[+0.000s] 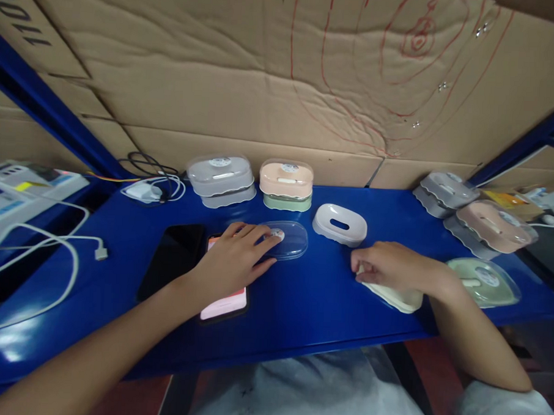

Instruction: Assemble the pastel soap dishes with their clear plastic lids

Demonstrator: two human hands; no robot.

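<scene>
My left hand (239, 256) reaches over a lit phone (224, 302) and rests its fingers on a clear plastic lid (290, 240) lying on the blue shelf (300, 306). The fingers lie stretched out, flat on the lid's near end. My right hand (387, 267) is curled over a cream soap-box base (399, 297), fingers closed on its left end. A white inner tray (339, 223) with a slot sits just behind, between both hands.
A dark phone (171, 258) lies left of the lit one. Stacked lidded soap boxes stand at the back: clear (220, 179), peach over green (286, 183), grey and pink at right (478, 219), one green (485, 281). White cables and a charger (142, 191) lie left. Cardboard wall behind.
</scene>
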